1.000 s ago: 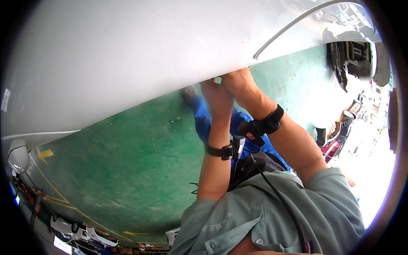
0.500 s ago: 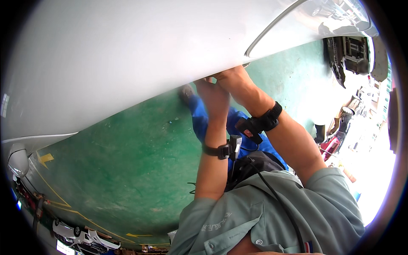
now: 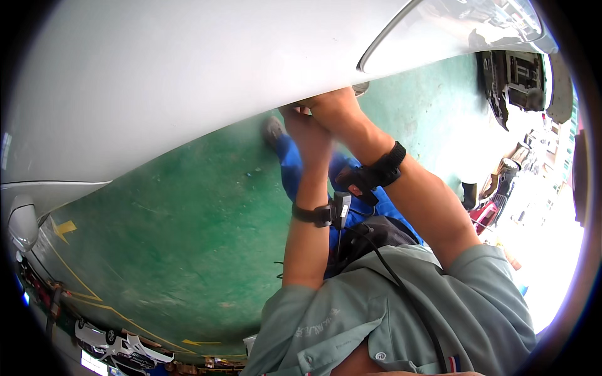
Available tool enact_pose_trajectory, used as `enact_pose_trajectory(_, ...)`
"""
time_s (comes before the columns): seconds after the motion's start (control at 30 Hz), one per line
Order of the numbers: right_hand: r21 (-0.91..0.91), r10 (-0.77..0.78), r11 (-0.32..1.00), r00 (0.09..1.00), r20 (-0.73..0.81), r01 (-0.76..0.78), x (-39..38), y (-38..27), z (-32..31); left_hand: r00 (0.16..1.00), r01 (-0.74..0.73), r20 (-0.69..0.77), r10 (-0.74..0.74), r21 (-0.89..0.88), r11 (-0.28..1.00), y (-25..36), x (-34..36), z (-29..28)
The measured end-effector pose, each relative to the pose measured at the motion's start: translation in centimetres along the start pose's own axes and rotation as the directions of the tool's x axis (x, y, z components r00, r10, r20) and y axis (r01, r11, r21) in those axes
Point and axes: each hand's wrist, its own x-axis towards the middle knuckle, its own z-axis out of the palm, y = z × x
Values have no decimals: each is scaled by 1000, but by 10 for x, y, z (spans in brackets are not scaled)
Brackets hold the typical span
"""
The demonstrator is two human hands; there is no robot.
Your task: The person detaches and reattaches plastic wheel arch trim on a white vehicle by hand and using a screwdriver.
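Note:
A large white car body panel (image 3: 188,69) fills the upper part of the head view. Both my hands reach up close together at its lower edge. My left hand (image 3: 306,125) is there with its fingers mostly tucked behind the panel. Just right of it, my right hand (image 3: 332,103) also passes under the edge, partly across the left. The panel hides the fingertips of both, so whatever they touch or hold cannot be seen. A dark strap with a small device (image 3: 316,214) circles my left forearm; another strap (image 3: 379,172) sits on the right one.
A car mirror (image 3: 24,222) juts out at the far left. Green floor (image 3: 200,207) with yellow lines lies below the panel. Dark car parts (image 3: 520,81) stand at the upper right, and clutter lines the right side. Another white car (image 3: 119,344) shows at lower left.
The view has shifted slightly. Both hands have moved a little up and to the left in the picture, staying at the panel's lower edge.

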Motion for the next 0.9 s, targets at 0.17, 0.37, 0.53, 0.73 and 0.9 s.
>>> enact_pose_trajectory(0.17, -52, -4, 999, 998, -58, 1, 2, 2, 6, 1000, -26, 14, 28, -108, 994, -4, 6, -2)
enact_pose_trajectory(0.37, 26, 23, 999, 997, -76, -21, 1, 11, 7, 996, 55, 77, -44, -147, 988, -6, 12, -7)
enact_pose_trajectory(0.53, 94, 21, 995, 1000, -18, -19, -30, 4, -26, 998, 67, -4, -68, -157, 985, 1, 15, -4)
enact_pose_trajectory(0.73, -224, -254, 952, 944, -209, 206, -74, 47, -49, 988, 156, 38, -152, -211, 965, 38, -9, -9)
enact_pose_trajectory(0.9, -304, -328, 919, 916, -230, 253, -63, 85, -60, 993, 114, 64, -103, -185, 976, 29, -13, -13)
